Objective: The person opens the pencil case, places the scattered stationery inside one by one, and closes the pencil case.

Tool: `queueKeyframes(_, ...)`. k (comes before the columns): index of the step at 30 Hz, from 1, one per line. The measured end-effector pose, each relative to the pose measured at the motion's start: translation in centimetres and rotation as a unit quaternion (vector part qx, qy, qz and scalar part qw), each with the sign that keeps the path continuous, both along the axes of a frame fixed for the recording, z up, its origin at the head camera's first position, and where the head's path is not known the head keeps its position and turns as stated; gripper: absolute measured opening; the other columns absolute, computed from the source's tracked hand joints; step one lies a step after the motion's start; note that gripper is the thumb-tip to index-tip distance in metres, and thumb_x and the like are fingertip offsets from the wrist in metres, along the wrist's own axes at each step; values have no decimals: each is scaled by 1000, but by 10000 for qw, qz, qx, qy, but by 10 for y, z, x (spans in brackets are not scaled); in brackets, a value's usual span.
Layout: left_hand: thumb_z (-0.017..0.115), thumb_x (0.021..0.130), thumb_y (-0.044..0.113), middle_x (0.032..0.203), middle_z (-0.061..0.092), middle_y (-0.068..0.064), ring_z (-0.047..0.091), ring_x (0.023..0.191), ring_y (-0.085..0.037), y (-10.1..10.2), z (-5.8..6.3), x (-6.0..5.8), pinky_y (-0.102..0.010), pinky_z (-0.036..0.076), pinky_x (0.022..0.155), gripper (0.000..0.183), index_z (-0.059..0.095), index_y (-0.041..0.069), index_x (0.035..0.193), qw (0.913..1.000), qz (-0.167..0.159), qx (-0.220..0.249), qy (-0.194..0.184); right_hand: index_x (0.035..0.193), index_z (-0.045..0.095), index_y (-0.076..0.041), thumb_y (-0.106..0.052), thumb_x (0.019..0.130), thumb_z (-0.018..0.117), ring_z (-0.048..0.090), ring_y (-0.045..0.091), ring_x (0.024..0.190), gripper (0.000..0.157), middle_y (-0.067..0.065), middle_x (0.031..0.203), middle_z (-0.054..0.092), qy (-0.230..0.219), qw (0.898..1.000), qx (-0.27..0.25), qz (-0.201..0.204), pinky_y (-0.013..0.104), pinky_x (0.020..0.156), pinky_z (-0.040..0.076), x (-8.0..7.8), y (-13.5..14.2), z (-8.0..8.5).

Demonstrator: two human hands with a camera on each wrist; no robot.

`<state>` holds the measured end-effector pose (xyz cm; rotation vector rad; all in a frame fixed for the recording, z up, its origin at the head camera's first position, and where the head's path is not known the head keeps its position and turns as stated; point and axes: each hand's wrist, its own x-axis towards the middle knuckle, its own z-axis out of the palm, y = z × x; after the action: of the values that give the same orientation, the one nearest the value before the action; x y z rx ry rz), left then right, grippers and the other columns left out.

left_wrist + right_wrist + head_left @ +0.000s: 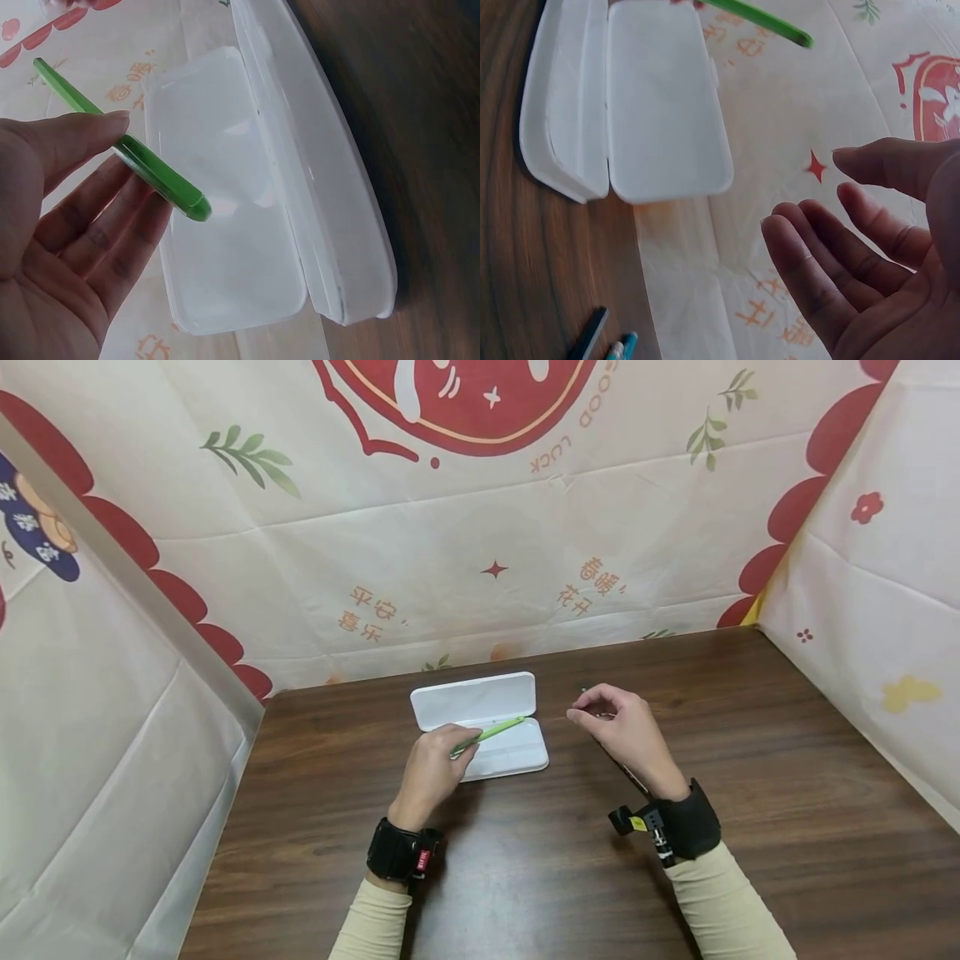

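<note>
Green, slim and pen-like, the green stick [501,728] sits in the person's left hand [435,768], and from my distant seat I can see it pinched between the thumb and the fingers. It is held above the white case [528,756], slanting across it in my head view, with its far end reaching toward the right side of the hinge. The case lies open on the brown tabletop [525,877], its raised half [472,700] leaning up on the far side.

To the right of the case, well apart from the other hand, I have the right hand [630,735] over the tabletop. Its fingers are loosely bent, with a gap between thumb and forefinger (the right wrist camera shows me this best), and nothing is held there. Beneath that hand runs a dark slim rod [628,772], partly hidden from me.

At the lower edge of my right wrist view, the ends of a black pen [591,334] and a teal pen [629,346] show close together. Behind everything hangs a pale printed cloth [450,543], and each wrist wears a black strap [690,818].
</note>
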<state>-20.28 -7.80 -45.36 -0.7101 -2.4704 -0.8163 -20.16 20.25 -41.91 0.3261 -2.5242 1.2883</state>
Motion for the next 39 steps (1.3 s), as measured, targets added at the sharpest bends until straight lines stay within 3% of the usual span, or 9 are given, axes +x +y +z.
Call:
queueKeyframes(8, 73, 79, 7, 87, 74, -4, 67, 80, -13, -4, -6, -7, -33, 58, 65, 20, 76, 10, 98, 9998, 36, -156, -78, 91, 66, -6, -19, 83, 71, 61, 21, 75, 16, 11, 86, 69, -71, 9995, 309, -92, 42, 67, 53, -2, 11, -1)
queueKeyframes(14, 74, 78, 9, 86, 75, -4, 66, 78, -14, -7, -11, -13, -34, 57, 64, 19, 77, 11, 97, 9979, 225, -528, -301, 91, 67, -5, -18, 83, 71, 62, 22, 76, 16, 13, 85, 69, -228, 9989, 404, 33, 45, 70, 55, -1, 15, -3)
queueKeyframes(28, 75, 77, 8, 85, 73, -3, 65, 75, -14, -3, -11, -30, -34, 57, 62, 17, 78, 12, 93, 9914, 378, -1046, -683, 92, 66, -5, -15, 83, 71, 58, 23, 74, 14, 11, 82, 67, -466, 9980, 427, 53, 41, 69, 52, 0, 25, 0)
queueKeyframes(39, 74, 77, 7, 83, 73, -3, 65, 75, -14, 3, -17, -36, -33, 57, 63, 17, 78, 13, 92, 9880, 361, -1374, -612, 90, 67, -6, -16, 83, 70, 58, 22, 74, 13, 10, 82, 67, -520, 9971, 556, 4, 37, 64, 48, 0, 28, -1)
